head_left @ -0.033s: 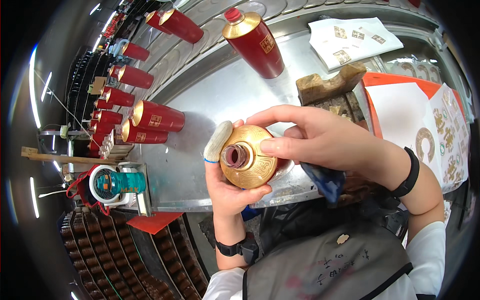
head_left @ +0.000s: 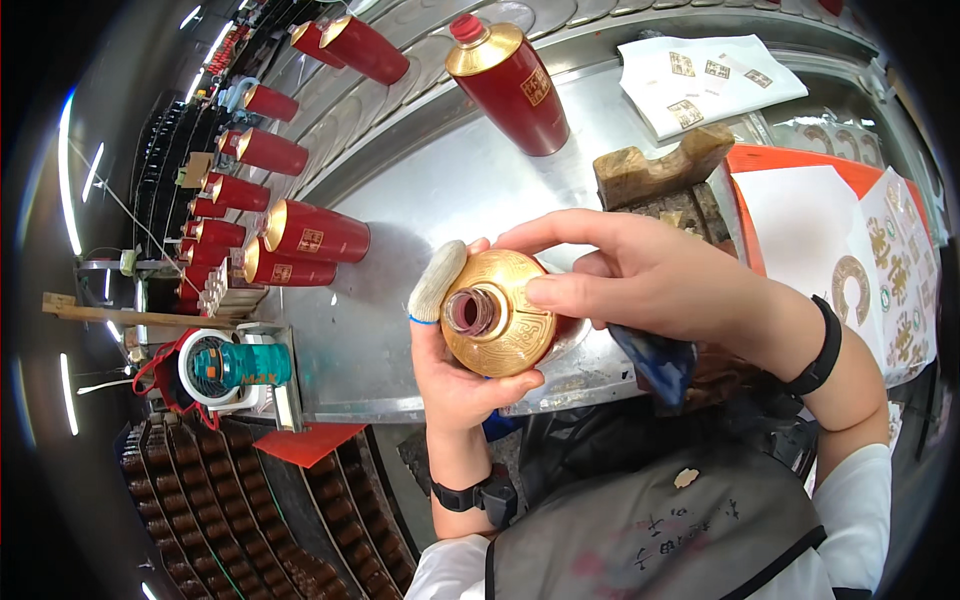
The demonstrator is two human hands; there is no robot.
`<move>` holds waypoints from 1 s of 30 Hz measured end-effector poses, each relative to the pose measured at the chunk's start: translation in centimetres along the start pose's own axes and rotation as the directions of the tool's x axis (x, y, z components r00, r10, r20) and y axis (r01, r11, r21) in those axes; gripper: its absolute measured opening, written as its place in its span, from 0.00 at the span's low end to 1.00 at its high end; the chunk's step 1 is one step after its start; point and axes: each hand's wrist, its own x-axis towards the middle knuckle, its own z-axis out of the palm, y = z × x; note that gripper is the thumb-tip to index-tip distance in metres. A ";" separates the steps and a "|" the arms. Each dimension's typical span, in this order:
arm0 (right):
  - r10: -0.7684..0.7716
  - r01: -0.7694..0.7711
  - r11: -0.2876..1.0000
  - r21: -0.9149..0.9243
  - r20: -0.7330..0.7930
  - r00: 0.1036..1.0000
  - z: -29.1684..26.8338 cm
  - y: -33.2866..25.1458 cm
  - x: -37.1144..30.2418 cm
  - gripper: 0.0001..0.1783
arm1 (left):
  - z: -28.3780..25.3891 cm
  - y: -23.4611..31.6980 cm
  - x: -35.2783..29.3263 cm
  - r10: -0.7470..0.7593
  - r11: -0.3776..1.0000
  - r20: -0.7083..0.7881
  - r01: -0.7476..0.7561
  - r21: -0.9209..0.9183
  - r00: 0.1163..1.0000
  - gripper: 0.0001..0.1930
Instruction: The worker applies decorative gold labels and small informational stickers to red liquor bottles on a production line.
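Note:
A dark red bottle with a patterned gold shoulder (head_left: 515, 345) is tilted so its open, capless neck (head_left: 470, 312) faces me. My left hand (head_left: 455, 370) wraps round the bottle from the left and below. One of its fingers wears a pale cloth finger cot (head_left: 437, 283) with a blue edge, lying against the shoulder. My right hand (head_left: 640, 280) grips the bottle from the right. Its thumb presses on the gold shoulder and its index finger reaches over the far side. Most of the red body is hidden behind the shoulder and hands.
Red bottles (head_left: 318, 232) stand at the left, and a red-capped one (head_left: 520, 100) farther back. A notched wooden rest (head_left: 660, 170), a blue cloth (head_left: 655, 365) and sticker sheets (head_left: 895, 270) lie right on the metal table (head_left: 400, 190). A conveyor (head_left: 420, 70) runs behind; a fan (head_left: 200, 380) is left.

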 end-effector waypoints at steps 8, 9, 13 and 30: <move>0.056 -0.069 0.994 -0.080 -0.149 0.987 -1.4 -0.9 -1.7 0.23 | -0.5 -0.4 0.2 -0.005 0.999 0.053 0.008 -0.042 0.999 0.60; 0.028 -0.048 0.994 -0.097 -0.199 0.980 -1.7 -0.4 -1.7 0.24 | -0.5 -0.4 0.2 -0.010 0.999 0.054 0.012 -0.041 0.999 0.60; 0.124 -0.132 0.991 -0.014 -0.262 0.957 -2.7 -0.4 -2.2 0.25 | -0.6 -0.7 0.4 -0.009 0.997 0.090 0.016 -0.077 0.996 0.60; 0.061 -0.060 0.998 0.012 -0.245 0.968 -0.3 -2.9 -4.7 0.22 | -0.1 0.8 -0.3 -0.117 0.986 0.052 0.122 -0.109 0.992 0.63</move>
